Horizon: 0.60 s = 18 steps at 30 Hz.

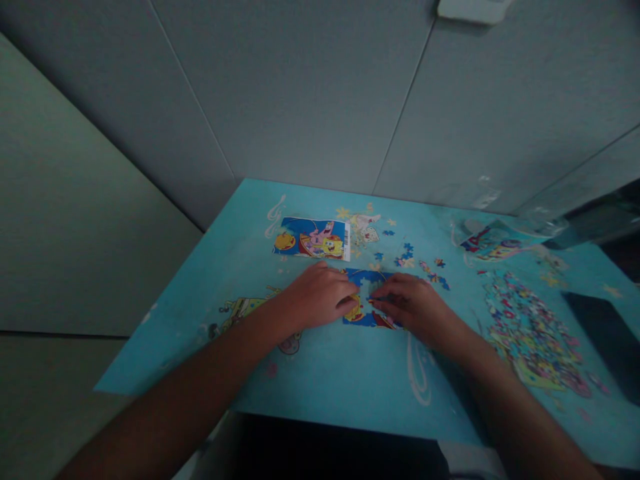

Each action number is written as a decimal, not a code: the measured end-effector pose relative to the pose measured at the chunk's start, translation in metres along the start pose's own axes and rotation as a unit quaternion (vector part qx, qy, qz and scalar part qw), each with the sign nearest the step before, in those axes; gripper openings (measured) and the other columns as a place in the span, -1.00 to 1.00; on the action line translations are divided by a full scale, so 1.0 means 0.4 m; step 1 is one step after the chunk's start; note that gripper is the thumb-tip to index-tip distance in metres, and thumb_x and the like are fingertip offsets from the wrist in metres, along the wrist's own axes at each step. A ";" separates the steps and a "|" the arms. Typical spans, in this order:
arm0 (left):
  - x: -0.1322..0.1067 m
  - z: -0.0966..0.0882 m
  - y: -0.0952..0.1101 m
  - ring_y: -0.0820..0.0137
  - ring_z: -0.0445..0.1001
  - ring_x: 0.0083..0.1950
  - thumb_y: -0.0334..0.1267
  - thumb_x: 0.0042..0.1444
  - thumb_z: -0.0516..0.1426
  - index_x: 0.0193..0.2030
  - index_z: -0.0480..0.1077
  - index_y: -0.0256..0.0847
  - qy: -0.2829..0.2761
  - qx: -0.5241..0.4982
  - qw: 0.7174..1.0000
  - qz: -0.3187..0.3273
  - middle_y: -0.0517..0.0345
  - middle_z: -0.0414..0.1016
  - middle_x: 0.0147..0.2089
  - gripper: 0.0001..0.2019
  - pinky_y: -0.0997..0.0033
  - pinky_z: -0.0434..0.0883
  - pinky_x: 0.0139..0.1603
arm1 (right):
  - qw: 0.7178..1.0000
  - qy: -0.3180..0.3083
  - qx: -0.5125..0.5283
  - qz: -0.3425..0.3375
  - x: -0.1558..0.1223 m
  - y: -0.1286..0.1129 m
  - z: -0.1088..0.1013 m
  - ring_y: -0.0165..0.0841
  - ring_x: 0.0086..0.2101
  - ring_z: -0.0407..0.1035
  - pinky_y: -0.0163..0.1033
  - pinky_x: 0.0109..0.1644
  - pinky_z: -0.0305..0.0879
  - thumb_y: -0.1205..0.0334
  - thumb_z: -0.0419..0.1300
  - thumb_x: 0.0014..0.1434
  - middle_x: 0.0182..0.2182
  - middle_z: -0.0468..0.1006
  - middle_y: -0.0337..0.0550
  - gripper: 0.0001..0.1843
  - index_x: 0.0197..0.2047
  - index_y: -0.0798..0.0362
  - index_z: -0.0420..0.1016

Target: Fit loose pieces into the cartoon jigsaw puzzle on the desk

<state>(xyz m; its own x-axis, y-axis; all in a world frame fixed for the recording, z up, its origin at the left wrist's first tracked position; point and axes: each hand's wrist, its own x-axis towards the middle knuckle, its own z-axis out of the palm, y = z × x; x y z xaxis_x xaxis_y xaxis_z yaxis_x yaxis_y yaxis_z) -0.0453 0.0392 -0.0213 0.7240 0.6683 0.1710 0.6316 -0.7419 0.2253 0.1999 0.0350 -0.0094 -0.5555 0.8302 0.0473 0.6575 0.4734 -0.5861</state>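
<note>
A turquoise cartoon-printed worktop (320, 373) stands against grey wall panels in dim light. Both hands rest flat on a partly assembled jigsaw (369, 300) at its middle: the left hand (320, 295) presses its left edge, the right hand (413, 305) its right edge, fingertips nearly meeting, neither gripping anything. A reference picture (311, 238) lies beyond, loose pieces (407, 257) scattered nearby, a heap of pieces (533, 333) well to the right

A turquoise table (320, 373) with cartoon prints carries a blue-and-yellow puzzle (367, 297) and multicoloured loose pieces (535, 333).
</note>
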 end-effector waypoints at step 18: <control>0.000 0.005 -0.002 0.26 0.55 -0.16 -0.15 0.31 0.13 -0.15 0.55 -0.13 -0.005 -0.004 1.000 -0.005 0.11 0.59 -0.27 -0.81 0.19 0.34 -0.08 | 0.998 -0.016 0.061 0.030 -0.010 -0.013 -0.005 -0.35 -0.34 0.45 -0.27 -0.27 0.34 0.27 0.17 0.30 -0.28 0.59 -0.14 -0.80 -0.17 -0.02 0.66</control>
<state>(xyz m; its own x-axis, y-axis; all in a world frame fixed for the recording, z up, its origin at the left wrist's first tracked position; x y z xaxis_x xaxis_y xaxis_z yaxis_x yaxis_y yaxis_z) -0.0455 0.0397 -0.0233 0.7197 0.6757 0.1598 0.6374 -0.7342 0.2338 0.1995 0.0297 -0.0049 -0.5345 0.8450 -0.0150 0.6235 0.3823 -0.6819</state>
